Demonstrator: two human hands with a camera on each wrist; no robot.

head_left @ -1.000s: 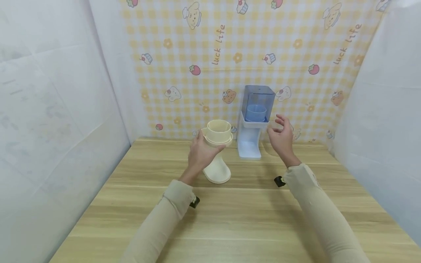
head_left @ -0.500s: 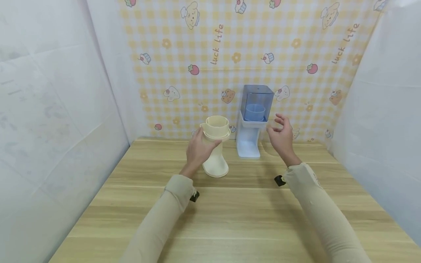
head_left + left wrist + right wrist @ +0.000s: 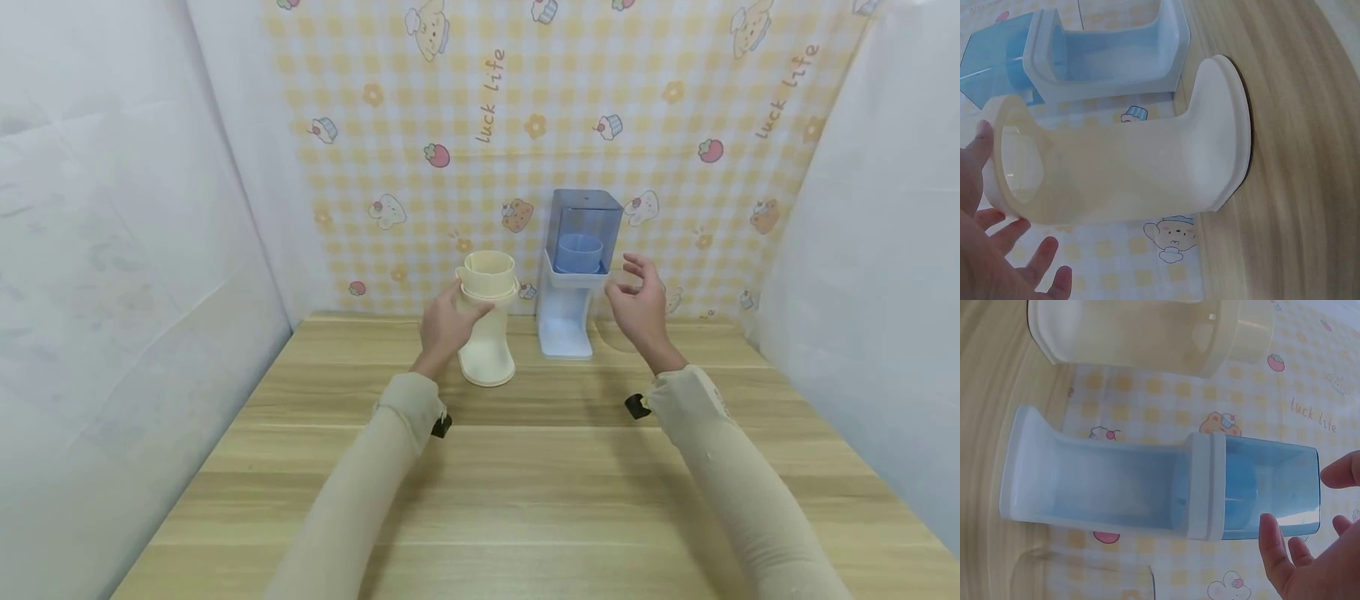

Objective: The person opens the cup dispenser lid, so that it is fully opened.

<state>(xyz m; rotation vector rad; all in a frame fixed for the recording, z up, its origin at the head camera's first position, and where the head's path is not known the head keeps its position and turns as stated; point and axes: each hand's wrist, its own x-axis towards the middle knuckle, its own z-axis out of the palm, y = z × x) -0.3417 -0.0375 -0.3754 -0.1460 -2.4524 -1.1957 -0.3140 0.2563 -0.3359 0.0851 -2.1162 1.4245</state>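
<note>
Left hand [image 3: 446,327] pinches cream dispenser stand [image 3: 486,348], centre of frame, by its collar [image 3: 501,297]; looks light, stiff, slick plastic, so collar's probably best hold. Right hand [image 3: 640,307]: relaxed, empty, near blue-topped dispenser [image 3: 566,321].

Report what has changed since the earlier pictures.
The cream stand has moved back, toward the patterned backdrop; the left hand, gripping its top throughout, went with it. Nothing was newly grasped or let go. The blue-topped dispenser stayed put, with the right hand raised near it as before.
</note>
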